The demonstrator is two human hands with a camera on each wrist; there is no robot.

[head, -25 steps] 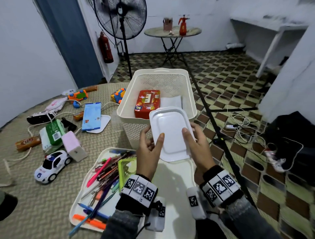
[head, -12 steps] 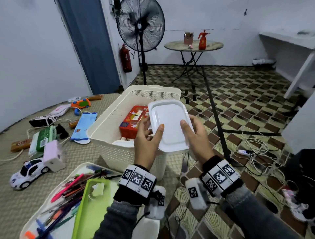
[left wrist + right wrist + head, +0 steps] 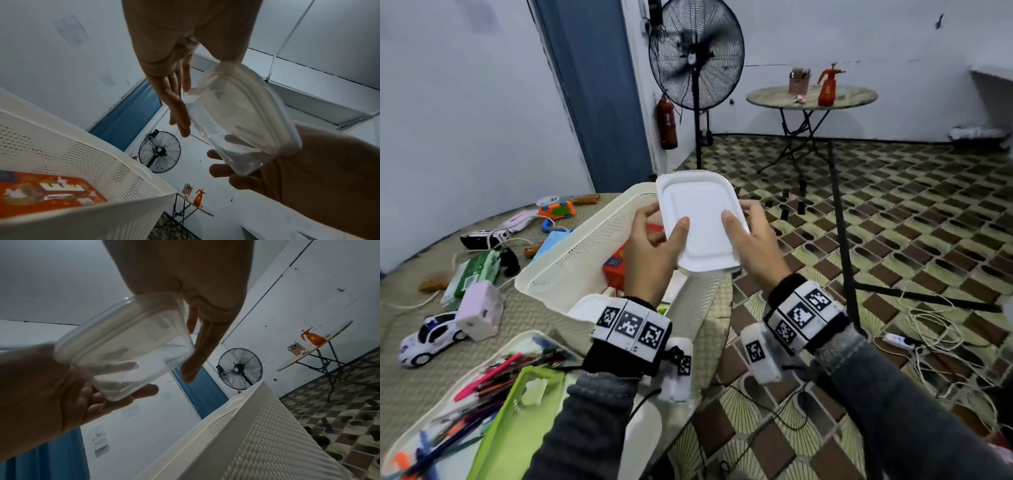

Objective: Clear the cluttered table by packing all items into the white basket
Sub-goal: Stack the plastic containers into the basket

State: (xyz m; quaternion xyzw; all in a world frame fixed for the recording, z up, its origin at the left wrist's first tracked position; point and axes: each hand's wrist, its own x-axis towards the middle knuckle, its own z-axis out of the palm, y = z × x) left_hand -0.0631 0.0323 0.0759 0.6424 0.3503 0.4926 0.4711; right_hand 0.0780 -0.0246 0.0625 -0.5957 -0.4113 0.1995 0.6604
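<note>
You hold a clear plastic container with a white lid (image 3: 697, 219) in both hands, lid facing you, raised above the far right part of the white basket (image 3: 582, 253). Your left hand (image 3: 650, 246) grips its left edge, thumb on the lid and fingers reaching underneath. Your right hand (image 3: 751, 240) grips the right edge the same way, thumb pressed on the lid. From the left wrist view, the see-through tub (image 3: 242, 116) shows between the two hands, with fingers of both spread along its underside.

The perforated basket sits on the counter (image 3: 431, 383), near its right edge. Inside it lies a red box (image 3: 614, 265) with printed pictures.

Near you on the counter, a white tray (image 3: 530, 339) holds a heap of coloured pens (image 3: 493, 380) and a lime-green tray (image 3: 517, 428). To the left stand a white toy car (image 3: 431, 337) and a pale pink box (image 3: 479, 308), just beside each other. Farther left lie a green packet (image 3: 472, 275) and an orange toy vehicle (image 3: 556, 209).

Beyond the counter, across the patterned floor, stand a black pedestal fan (image 3: 697, 54), a red fire extinguisher (image 3: 667, 123) and a round side table (image 3: 811, 97) bearing an orange spray bottle (image 3: 828, 84).
</note>
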